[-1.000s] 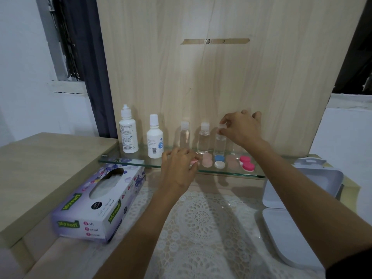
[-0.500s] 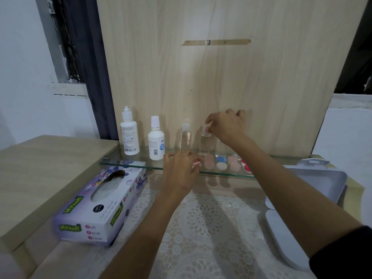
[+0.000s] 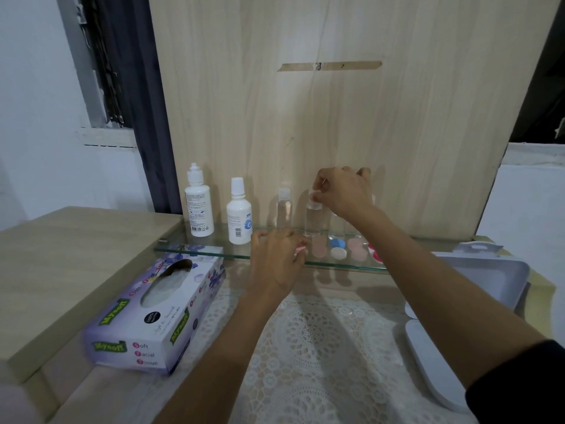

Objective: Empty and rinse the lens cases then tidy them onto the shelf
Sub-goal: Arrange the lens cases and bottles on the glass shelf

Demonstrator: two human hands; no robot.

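On the glass shelf (image 3: 189, 251) lie several lens cases: a peach one (image 3: 319, 250), a blue-and-white one (image 3: 337, 248), another peach one (image 3: 356, 248) and a red one (image 3: 374, 253), partly hidden by my right arm. My left hand (image 3: 276, 258) rests at the shelf's front edge and pinches a small pink case (image 3: 300, 250), mostly hidden by the fingers. My right hand (image 3: 344, 192) pinches the cap of a small clear bottle (image 3: 313, 218) standing behind the cases.
Two white solution bottles (image 3: 199, 206) (image 3: 239, 215) and another clear bottle (image 3: 284, 209) stand on the shelf's left part. A tissue box (image 3: 153, 313) lies on the lace-covered table (image 3: 321, 347). An open white plastic box (image 3: 477, 283) sits at the right.
My right hand has moved left from the rightmost clear bottle to the middle one and pinches its cap. The left hand stays at the shelf edge with the pink case.
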